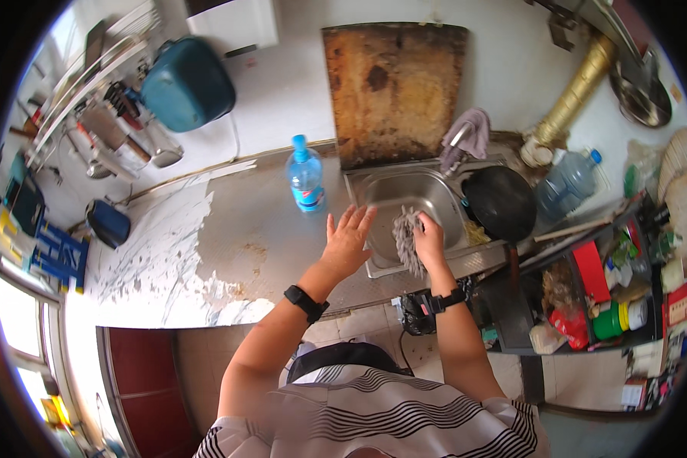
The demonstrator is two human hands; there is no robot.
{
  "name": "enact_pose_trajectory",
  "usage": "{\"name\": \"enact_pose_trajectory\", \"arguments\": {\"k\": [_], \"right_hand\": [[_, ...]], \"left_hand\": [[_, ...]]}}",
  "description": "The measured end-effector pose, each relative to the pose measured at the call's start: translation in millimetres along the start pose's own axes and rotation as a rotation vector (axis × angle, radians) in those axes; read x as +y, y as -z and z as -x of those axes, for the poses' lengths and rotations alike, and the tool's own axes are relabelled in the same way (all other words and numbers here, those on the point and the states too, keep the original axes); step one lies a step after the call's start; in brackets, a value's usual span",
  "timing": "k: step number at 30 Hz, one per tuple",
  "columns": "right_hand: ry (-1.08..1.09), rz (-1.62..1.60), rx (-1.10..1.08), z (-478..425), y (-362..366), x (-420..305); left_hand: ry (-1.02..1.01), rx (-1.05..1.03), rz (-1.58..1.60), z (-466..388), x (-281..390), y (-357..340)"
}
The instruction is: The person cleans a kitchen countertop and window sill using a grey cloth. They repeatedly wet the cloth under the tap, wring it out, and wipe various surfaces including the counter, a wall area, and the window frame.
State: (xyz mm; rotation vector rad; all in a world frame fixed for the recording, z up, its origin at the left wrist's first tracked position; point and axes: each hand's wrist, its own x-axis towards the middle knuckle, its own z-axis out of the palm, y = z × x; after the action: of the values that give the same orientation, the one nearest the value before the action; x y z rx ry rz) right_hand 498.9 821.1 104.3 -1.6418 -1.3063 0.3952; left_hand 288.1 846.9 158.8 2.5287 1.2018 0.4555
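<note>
My right hand (430, 240) grips a grey chenille cleaning mitt or cloth (406, 240) over the near right part of a stainless steel sink (372, 194). To its left, my left hand (348, 240) is spread flat with fingers apart, holding nothing, above the counter beside the sink's left rim. Just beyond it on the metal countertop (235, 212) stands a clear plastic bottle (306, 180) with a blue cap and blue label. A grey-purple cloth (474, 131) hangs over the faucet (458, 140) behind the basin.
A scorched wooden board (395, 91) leans on the wall behind the sink. Right of the basin are a black wok (501, 203) and a large water jug (569, 183). A cluttered dark shelf (509, 320) stands at right. Utensils hang under a rack (91, 74) at upper left.
</note>
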Motion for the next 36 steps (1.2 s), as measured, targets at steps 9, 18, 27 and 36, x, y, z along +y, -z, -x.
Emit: {"name": "enact_pose_trajectory", "arguments": {"k": [9, 18, 27, 36], "right_hand": [[-0.114, -0.407, -0.783, 37.2, -72.8, -41.1], [0.302, -0.138, -0.853, 55.9, -130.8, -79.7], [0.655, 0.536, -0.893, 140.9, -219.7, -46.6], [0.811, 0.531, -0.976, 153.9, -307.3, -89.0]], "left_hand": [[0.249, -0.162, 0.484, 70.4, -94.0, -33.4], [0.249, 0.214, 0.343, 125.7, -152.4, 9.1], [0.373, 0.139, 0.233, 189.9, -229.3, -4.5], [0.330, 0.224, 0.120, 223.2, -279.2, 5.1]]}}
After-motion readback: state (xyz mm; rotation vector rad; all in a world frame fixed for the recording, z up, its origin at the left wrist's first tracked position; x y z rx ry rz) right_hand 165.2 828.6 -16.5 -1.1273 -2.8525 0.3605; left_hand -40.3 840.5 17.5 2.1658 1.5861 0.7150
